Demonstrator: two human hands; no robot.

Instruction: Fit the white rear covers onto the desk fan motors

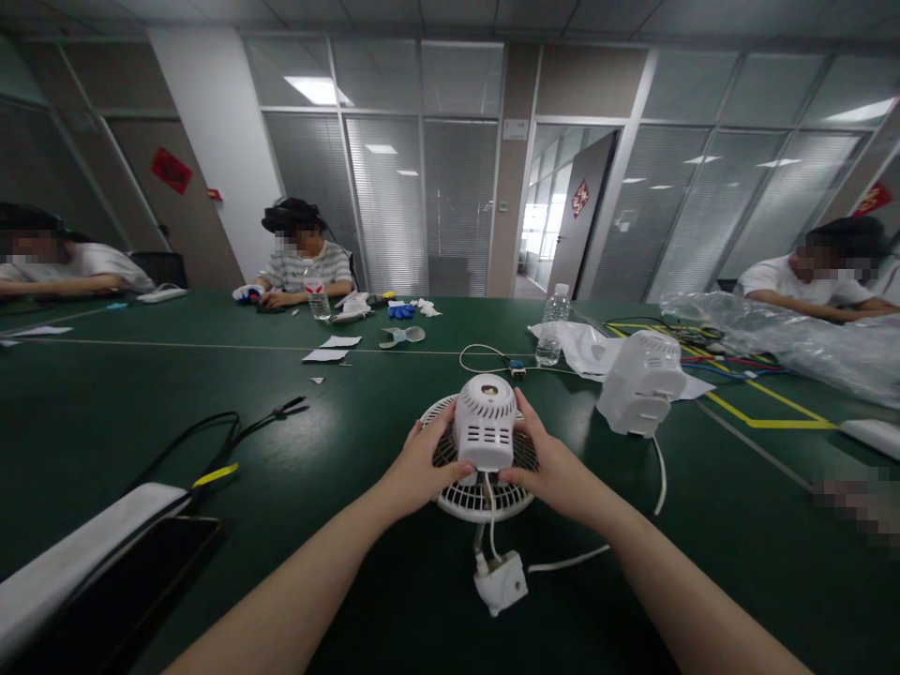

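Note:
Both hands grip a white plastic fan motor housing (485,422) with vent slots, one from each side. My left hand (426,469) curls round its left side, thumb on the lower edge. On the opposite side my right hand (552,469) holds it the same way. Beneath the housing lies a round white fan grille (485,511), face down on the table, partly hidden by the housing and hands. A white cord runs from the housing toward me, to a small white bracket-like part (501,583) on the table.
Right of the hands stands a white fan base (641,382), with a water bottle (552,326) behind it. A loose fan blade (402,337) and paper slips (327,355) lie farther back. At left are a white power strip (91,539) and black cables (235,431). Several people sit around the table.

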